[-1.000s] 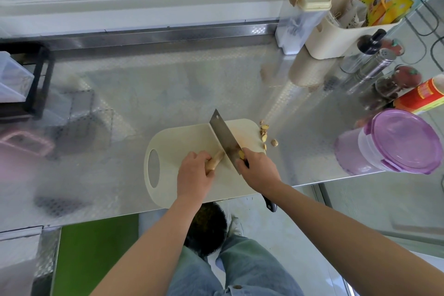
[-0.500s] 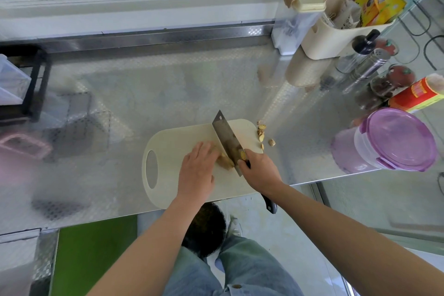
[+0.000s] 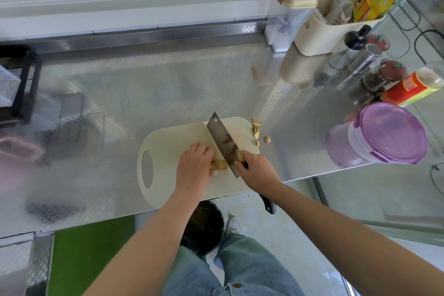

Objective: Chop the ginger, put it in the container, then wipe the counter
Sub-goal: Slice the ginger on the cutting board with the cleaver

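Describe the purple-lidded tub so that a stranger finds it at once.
Look at the steel counter, then at its front right corner, right of the cutting board. The tub sits there: wide, clear, with a purple clip-on lid, broader than the slim bottles behind it.

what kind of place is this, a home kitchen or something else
Probably a home kitchen: a steel counter, a cleaver cutting ginger on a cutting board, and a metal shaker among jars at the right.
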`<state>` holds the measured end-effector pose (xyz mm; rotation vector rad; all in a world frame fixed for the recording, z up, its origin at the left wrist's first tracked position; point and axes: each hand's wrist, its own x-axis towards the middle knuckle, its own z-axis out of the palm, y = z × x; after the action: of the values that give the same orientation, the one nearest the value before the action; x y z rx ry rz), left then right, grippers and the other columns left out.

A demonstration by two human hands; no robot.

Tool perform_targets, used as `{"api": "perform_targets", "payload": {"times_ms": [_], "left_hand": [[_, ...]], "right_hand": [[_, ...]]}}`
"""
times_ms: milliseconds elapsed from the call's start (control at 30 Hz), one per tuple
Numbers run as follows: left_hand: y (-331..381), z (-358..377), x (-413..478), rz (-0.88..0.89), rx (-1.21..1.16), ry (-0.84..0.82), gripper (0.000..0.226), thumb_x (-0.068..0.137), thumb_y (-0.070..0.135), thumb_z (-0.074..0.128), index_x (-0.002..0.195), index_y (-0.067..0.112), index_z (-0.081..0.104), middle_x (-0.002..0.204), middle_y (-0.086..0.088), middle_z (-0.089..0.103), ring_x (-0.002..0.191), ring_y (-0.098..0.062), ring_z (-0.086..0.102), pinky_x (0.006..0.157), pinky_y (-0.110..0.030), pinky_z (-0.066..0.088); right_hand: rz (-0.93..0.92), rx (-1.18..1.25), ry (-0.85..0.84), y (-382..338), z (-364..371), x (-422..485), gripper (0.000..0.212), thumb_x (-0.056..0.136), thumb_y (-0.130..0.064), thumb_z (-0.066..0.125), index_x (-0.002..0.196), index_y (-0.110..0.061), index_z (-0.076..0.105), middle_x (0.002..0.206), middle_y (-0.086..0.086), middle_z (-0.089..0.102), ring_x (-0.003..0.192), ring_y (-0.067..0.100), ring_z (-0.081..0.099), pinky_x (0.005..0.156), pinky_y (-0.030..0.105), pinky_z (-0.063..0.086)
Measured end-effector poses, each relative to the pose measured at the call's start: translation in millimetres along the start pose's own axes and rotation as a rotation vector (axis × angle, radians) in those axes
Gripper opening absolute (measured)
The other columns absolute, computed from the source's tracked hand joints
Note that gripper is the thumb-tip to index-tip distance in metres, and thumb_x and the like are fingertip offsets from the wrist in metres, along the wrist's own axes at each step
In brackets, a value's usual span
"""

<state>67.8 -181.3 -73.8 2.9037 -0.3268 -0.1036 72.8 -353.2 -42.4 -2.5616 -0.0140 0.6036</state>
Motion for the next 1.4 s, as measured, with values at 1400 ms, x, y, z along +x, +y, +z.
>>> {"api": "perform_targets", "payload": {"times_ms": [1400], "left_hand": [[6, 0, -10, -0.367, -0.295, 0.092, 0.014, 0.085, 0.026, 0.068, 0.094, 0.016, 0.065, 0.089, -0.004, 0.058, 0.079, -0.026, 0.057, 0.058, -0.033, 0.041]], "right_hand": [[-0.172, -0.139, 0.003, -18, -7, -1, 0.025, 0.097, -0.025, 0.038, 0.074, -0.016, 0.036, 0.058, 0.002, 0.04, 0.052, 0.02, 0.039, 0.047, 0.026, 0.024]]}}
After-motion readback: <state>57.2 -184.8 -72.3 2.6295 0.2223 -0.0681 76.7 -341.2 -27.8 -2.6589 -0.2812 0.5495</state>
